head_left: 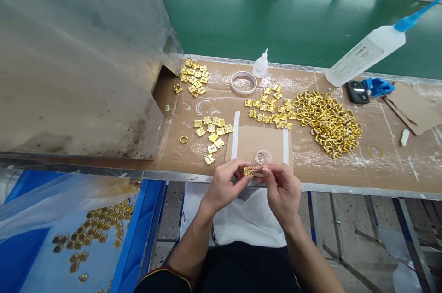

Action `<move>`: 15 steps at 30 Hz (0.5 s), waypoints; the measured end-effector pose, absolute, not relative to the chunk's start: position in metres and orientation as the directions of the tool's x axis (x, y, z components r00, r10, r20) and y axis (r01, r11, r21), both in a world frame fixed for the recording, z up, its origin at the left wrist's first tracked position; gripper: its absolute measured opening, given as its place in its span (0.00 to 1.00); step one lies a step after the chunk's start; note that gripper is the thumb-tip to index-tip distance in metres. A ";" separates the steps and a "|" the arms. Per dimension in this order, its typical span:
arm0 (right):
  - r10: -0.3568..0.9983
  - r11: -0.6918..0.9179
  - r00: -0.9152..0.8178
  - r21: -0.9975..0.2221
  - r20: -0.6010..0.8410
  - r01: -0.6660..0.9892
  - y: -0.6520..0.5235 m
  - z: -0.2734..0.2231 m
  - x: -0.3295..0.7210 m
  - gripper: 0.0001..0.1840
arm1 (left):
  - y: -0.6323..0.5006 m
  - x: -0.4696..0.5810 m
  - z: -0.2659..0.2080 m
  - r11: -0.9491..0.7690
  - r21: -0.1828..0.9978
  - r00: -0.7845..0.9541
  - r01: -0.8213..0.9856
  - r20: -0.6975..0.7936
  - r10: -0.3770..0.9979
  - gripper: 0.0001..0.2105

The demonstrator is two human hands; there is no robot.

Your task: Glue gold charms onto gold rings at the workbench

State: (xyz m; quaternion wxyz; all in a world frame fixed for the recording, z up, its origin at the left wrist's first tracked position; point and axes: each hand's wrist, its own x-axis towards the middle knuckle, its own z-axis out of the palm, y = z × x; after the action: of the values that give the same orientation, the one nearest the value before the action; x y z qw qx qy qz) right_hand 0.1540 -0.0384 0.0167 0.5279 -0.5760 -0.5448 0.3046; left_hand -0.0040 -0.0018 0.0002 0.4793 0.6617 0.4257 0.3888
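Between the thumb and fingers of my left hand point(228, 183) is a small square gold piece point(247, 171), just above the table's front edge. My right hand point(283, 189) pinches a thin stick point(257, 170), whose tip reaches the gold piece. Right behind my fingers sits a small clear round dish point(263, 156) on a cardboard pad point(257, 138) taped down at both sides. Square gold plates point(211, 136) lie loose to the left of the pad. Beyond it are more gold pieces point(271, 106), next to a large heap of gold rings point(331, 122).
A metal housing point(79, 62) walls off the left. Along the back stand a tape roll point(243, 83), a small white bottle point(260, 64) and a tall leaning bottle point(366, 55). A blue tray point(133, 237) with gold discs is below left. Cardboard sheets point(414, 106) lie far right.
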 end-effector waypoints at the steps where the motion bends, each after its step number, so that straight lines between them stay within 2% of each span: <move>1: 0.947 0.165 0.213 -0.934 0.240 0.318 -0.038 0.017 0.154 0.06 | -0.002 -0.004 0.000 -0.177 0.966 0.333 0.190 0.107 0.937 0.07; 15: 0.930 0.248 0.167 -0.895 0.327 0.371 -0.038 0.017 0.154 0.05 | -0.003 -0.002 -0.004 -0.165 0.977 0.309 0.135 0.117 0.944 0.07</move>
State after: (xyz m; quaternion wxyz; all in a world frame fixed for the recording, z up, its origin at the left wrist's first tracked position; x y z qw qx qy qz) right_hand 0.1544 -0.0376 0.0173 0.5271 -0.5530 -0.5882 0.2653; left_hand -0.0023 -0.0034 -0.0038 0.4913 0.6428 0.4196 0.4115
